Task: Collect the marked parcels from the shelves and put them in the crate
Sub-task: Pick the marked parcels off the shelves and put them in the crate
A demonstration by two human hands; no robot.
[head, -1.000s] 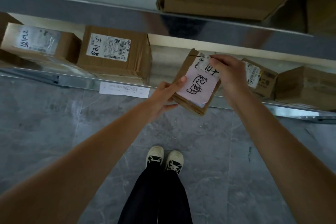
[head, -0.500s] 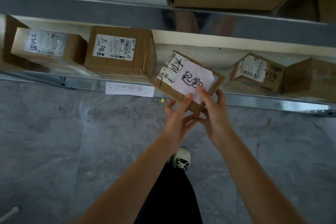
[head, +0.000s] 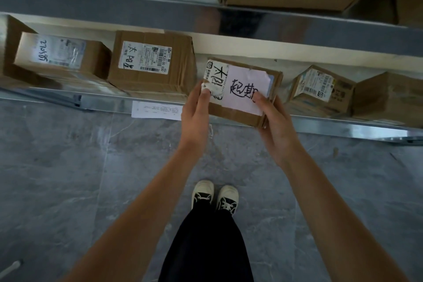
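A flat brown cardboard parcel (head: 242, 91) with a white slip of paper bearing black handwritten characters lies level in both hands at the front edge of the lower metal shelf (head: 343, 125), its label facing up; half a second ago it was tilted and held from beneath by the fingertips, and a second ago it stood nearly on end. The left hand (head: 195, 112) has moved from under the parcel to its left edge, thumb pressed on the top near the printed label, fingers hidden below. The right hand (head: 273, 121) has shifted to the right near corner, thumb laid across the white slip, fingers curled under the cardboard. Both forearms reach forward from the bottom of the head view and converge on the parcel.

On the shelf just left of the parcel sits a larger brown cardboard box (head: 152, 62) with a printed shipping label and handwriting, and beyond it a smaller taped brown box (head: 61, 55) marked with handwritten digits. To the right are a small brown box with a white label (head: 320, 89) and a plain brown box (head: 389, 96). A white paper tag (head: 156, 109) hangs on the shelf's front rail. Below, black trousers and white canvas shoes (head: 215, 197) stand on the grey marbled floor (head: 68, 167).
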